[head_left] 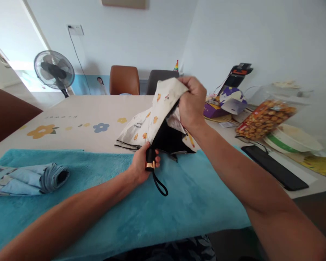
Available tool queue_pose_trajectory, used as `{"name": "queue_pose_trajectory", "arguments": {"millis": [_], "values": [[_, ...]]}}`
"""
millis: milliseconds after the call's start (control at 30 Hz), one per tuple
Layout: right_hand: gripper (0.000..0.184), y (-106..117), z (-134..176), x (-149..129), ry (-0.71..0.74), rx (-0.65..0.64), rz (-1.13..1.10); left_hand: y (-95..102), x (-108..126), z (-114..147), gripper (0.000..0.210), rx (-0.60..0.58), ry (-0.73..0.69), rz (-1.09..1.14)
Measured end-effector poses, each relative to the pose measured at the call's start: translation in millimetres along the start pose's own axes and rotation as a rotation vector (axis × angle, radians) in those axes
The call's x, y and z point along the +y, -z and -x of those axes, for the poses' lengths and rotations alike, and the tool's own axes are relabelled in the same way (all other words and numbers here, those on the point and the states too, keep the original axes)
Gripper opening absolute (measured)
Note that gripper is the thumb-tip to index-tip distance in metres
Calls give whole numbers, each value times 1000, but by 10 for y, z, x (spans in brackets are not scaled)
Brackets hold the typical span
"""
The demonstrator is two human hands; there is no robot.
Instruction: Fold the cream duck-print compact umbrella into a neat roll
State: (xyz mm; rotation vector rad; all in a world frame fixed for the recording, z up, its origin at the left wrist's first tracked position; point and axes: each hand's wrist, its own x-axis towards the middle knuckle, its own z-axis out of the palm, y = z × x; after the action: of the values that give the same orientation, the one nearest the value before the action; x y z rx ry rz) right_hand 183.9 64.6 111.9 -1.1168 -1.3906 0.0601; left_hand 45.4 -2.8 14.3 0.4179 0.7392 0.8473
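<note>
Wrapped round the black handle of a folding umbrella [145, 125] is my left hand [141, 163]. A black wrist loop hangs from the handle's gold-banded end. The umbrella's canopy is white with small yellow duck prints outside and black inside, and it hangs loose in folds. Higher up, my right hand [192, 99] pinches the canopy's edge and lifts it. Beneath both hands lies a blue plush cloth [184, 195]. To the left on this cloth rests a rolled light-blue umbrella [27, 178].
The table [103, 108] has a flower-printed cover. On its right side stand a tilted jar of nuts [268, 116], a bowl [290, 139], a black phone-like slab [274, 166] and a purple box [214, 110]. Behind are a fan [54, 69] and a brown chair [124, 79].
</note>
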Motion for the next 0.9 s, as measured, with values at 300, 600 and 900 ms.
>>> {"name": "queue_pose_trajectory", "arguments": {"millis": [300, 600, 900], "values": [[25, -411, 256, 13, -59, -719, -162, 60, -63, -42, 31, -104, 144, 33], [19, 340, 592, 470, 4, -309, 100, 58, -55, -59, 30, -85, 164, 33], [50, 636, 1180, 542, 434, -475, 358, 47, -59, -59, 30, -64, 157, 11]]}}
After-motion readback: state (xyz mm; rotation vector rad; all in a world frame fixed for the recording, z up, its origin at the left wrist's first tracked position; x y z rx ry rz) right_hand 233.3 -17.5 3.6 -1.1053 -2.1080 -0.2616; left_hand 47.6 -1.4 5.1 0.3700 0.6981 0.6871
